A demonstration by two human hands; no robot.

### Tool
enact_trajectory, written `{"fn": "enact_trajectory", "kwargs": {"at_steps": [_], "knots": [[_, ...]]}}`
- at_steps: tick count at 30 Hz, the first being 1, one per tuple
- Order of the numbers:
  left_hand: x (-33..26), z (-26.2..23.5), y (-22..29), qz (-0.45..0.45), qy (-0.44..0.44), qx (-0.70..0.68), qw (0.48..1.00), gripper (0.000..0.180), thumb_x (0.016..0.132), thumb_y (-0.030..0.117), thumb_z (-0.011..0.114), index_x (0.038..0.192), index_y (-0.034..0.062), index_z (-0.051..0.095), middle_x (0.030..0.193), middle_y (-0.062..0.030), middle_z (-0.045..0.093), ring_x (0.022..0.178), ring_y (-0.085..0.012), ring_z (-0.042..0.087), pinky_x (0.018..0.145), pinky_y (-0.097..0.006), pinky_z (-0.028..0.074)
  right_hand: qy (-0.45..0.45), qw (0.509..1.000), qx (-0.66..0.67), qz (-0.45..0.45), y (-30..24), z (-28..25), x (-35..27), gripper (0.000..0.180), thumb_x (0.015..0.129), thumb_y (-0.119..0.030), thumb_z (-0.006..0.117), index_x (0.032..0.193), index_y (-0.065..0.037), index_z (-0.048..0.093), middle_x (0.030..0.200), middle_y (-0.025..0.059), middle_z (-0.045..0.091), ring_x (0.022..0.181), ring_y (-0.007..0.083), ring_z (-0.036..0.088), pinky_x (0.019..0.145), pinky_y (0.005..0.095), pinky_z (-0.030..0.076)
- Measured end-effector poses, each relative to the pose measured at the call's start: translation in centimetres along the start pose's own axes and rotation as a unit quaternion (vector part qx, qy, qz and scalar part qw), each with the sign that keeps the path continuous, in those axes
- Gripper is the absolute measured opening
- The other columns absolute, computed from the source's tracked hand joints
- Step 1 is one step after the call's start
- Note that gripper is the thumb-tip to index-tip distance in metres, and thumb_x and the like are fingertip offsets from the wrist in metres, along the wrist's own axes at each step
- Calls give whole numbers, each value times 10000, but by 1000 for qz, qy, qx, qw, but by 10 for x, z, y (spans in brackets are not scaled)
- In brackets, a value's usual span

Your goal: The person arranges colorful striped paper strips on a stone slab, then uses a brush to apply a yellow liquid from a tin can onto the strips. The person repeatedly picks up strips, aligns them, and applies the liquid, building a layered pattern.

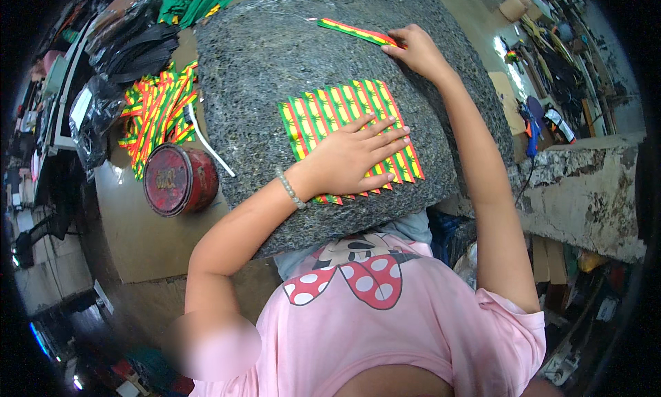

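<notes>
Fingers spread, my left hand [352, 156] lies flat on striped ribbon strips [303, 130] in green, yellow and red with dark leaf-like prints. These strips sit side by side in a slanted block on a dark grey, speckled, rough-looking padded surface [241, 87]. Farther away to the right, my right hand [421, 51] pinches the near end of a single ribbon strip [351, 32] in the same colours. The strip's far end reaches leftward over the surface, with a thin thread-like line beyond it. My left palm and fingers hide part of the block.
Left of the padded surface are a heap of similar strips [155, 108], a red round tin [200, 180] and a thin white strip [210, 146]. Black plastic-wrapped bundles [96, 115] lie farther left. On the right, a blue corded tool [532, 135] rests by a worn ledge [585, 190].
</notes>
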State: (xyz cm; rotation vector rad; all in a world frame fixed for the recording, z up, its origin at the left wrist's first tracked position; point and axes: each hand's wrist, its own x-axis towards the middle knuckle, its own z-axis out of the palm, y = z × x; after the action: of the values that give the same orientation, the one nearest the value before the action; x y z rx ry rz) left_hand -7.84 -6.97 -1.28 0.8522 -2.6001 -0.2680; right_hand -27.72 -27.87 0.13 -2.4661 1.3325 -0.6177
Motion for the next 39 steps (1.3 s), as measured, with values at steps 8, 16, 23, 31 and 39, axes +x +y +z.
{"fn": "enact_trajectory", "kwargs": {"at_steps": [8,16,23,31,39], "knots": [[-3,13,-7,17,26,-15,999,644,999,485,478,1520,110,424,1567,-96,426,1473,-292,364,1227,-493,236,-49,998,3,39,-51,-15,18,262,873,-218,754,1014,2,749,902,190,742,833,289,732,769,398,557],[-3,23,-9,22,75,-36,996,659,956,505,513,1459,79,501,1527,-126,473,1437,-321,411,1212,-497,276,-167,950,217,-146,-241,16,135,306,968,-289,660,1091,-27,762,882,150,742,755,177,651,687,340,515],[-5,17,-8,14,58,-49,997,657,911,496,582,1412,71,555,1465,-117,544,1408,-249,446,1199,-441,287,-125,928,268,-225,-281,88,126,273,947,-243,646,1082,-23,736,840,114,738,709,175,643,666,372,497],[-3,11,-7,25,15,9,1000,714,982,542,482,1528,90,405,1575,-110,413,1485,-293,340,1226,-489,236,-110,965,229,60,-56,20,6,303,899,-190,740,1127,9,724,785,20,671,669,79,594,596,267,487],[1,-2,0,3,-29,19,999,714,978,533,493,1542,107,390,1602,-86,381,1487,-291,337,1240,-477,208,54,923,296,240,-47,-14,-164,306,919,-154,734,1161,31,703,772,-43,635,683,16,533,630,197,453]]}}
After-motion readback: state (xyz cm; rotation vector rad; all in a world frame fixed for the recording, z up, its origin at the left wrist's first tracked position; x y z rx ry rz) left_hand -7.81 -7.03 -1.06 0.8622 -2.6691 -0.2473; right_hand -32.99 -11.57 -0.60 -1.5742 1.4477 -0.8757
